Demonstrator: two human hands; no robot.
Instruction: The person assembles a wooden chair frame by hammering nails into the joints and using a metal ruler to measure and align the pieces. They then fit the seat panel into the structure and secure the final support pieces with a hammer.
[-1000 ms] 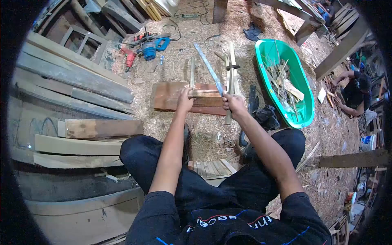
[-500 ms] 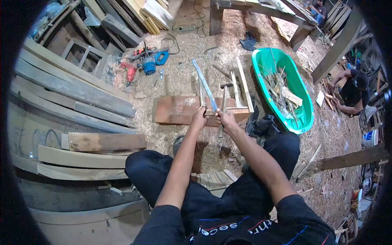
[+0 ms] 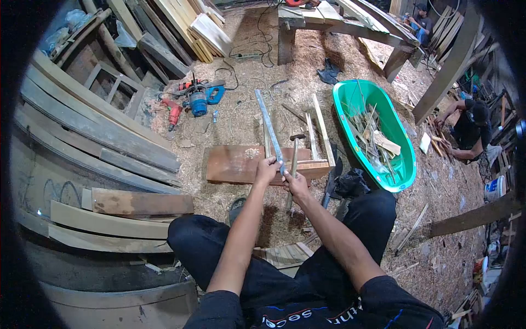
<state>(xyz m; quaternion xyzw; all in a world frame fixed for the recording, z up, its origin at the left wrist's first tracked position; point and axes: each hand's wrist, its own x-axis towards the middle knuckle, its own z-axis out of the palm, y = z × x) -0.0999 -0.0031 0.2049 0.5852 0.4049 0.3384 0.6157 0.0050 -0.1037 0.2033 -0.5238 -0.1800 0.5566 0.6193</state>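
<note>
My left hand (image 3: 267, 170) is closed around the lower part of a long, flat, bluish-grey strip (image 3: 268, 127) that slants away to the upper left. My right hand (image 3: 297, 186) is wrapped around the handle of a hammer (image 3: 296, 143), its head pointing away from me. The fingers of that hand meet the near end of the strip. Beneath both hands lies a reddish-brown wooden block (image 3: 233, 162). Thin pale wooden sticks (image 3: 324, 129) extend from its right end, and another narrow piece (image 3: 267, 141) runs beside the strip.
A green tub (image 3: 402, 164) of wood scraps stands at the right. Power tools (image 3: 198, 101) lie at upper left, near stacked planks (image 3: 98, 131). A person (image 3: 472, 129) crouches at far right, another (image 3: 421, 26) sits at the back. A workbench (image 3: 339, 24) stands ahead.
The view has tilted up slightly, so things sit lower. Both hands have come a little nearer me; the hammer has moved along with the right hand, and the strip is steeper.
</note>
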